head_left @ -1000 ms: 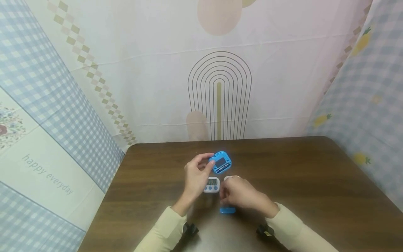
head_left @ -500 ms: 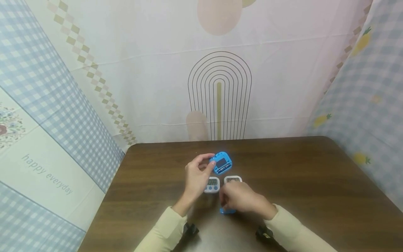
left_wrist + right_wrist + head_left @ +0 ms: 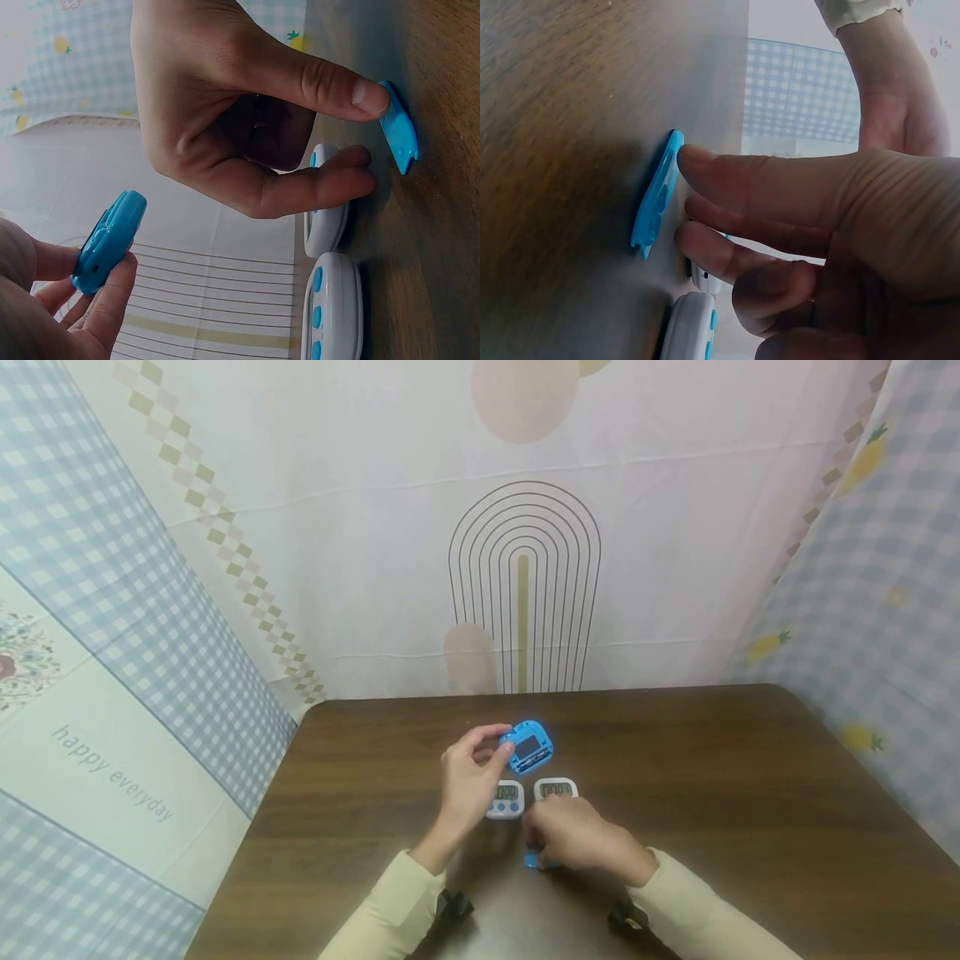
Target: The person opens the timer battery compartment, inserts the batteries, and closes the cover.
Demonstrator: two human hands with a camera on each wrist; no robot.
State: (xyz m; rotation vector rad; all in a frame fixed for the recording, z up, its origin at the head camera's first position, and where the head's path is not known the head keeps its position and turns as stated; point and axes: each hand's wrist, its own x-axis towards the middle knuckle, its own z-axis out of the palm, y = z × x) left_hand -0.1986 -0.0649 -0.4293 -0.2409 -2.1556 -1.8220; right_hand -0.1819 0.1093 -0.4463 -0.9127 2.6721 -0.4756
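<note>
My left hand (image 3: 468,777) grips a blue digital timer (image 3: 534,745) above the table, thumb on one face and fingers behind. Its back faces me, with the battery slot uncovered and a battery (image 3: 534,762) visible inside. A small blue battery cover (image 3: 658,196) lies on the table near me. Over it reaches my right hand (image 3: 573,833), its thumb tip (image 3: 696,159) right at one end of the cover. The forefinger (image 3: 346,184) is bent towards the cover, with a gap between them. In the head view the right hand hides part of the cover.
Two white timers with blue buttons lie side by side just beyond the cover: the left timer (image 3: 507,811) is partly behind my left hand, the right timer (image 3: 557,783) partly behind my right. Printed cloths (image 3: 375,568) hang beyond the brown table (image 3: 712,777).
My right hand has come down onto the blue cover, hiding more of it and uncovering the right white timer's display. The left hand holds the blue timer almost still.
</note>
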